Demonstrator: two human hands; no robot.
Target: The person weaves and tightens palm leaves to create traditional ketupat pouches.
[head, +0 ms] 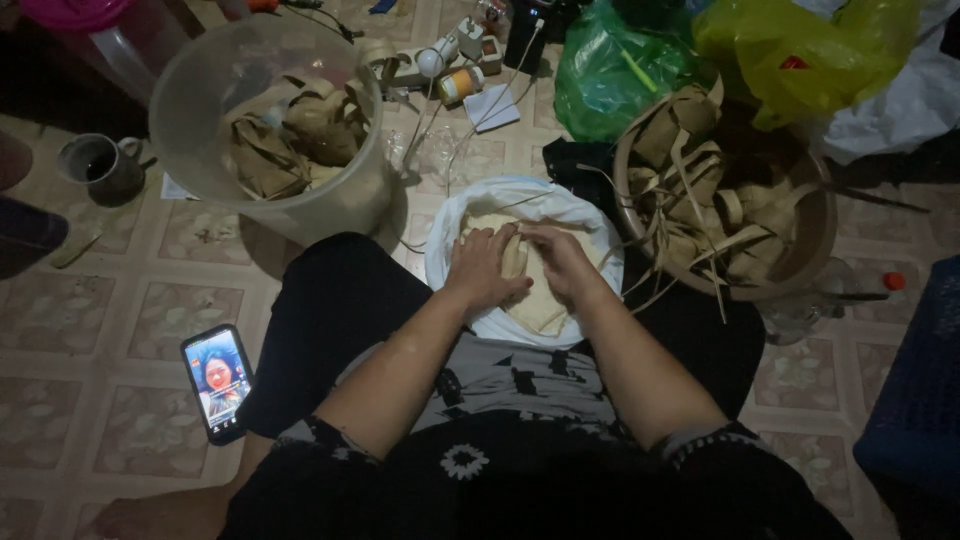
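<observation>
Your floor (pixel 90 330) is patterned tile, and you sit on it with your legs spread around the work. Up and to the left of your hands stands a big clear bucket (pixel 265 125) holding folded leaf pouches. Up and to the right sits a round basket (pixel 800 250), heaped with more pouches and trailing loose leaf strips. Beyond that lie a green bag (pixel 610 70) and a yellow bag (pixel 810 50).

Directly under your hands is a white basin (pixel 450 250), and the pale leaf pouch (pixel 535 300) lies in it, its long axis running away from you and tilted a little to the right. It lies between both hands, so neither is clearly nearer; each touches it.

Your left hand (pixel 485 270) rests palm down on the pouch's left side, fingers curled and pressing. Your right hand (pixel 560 260) lies over its top right edge, fingers bent inward toward the left hand, the fingertips nearly meeting. Whether the right pinches a strip, you cannot tell in this dim light. Both forearms reach forward and converge on the basin.

Far left sits a mug (pixel 100 165). Below it, near your left knee, a phone (pixel 217 382) lies face up with its screen lit.
</observation>
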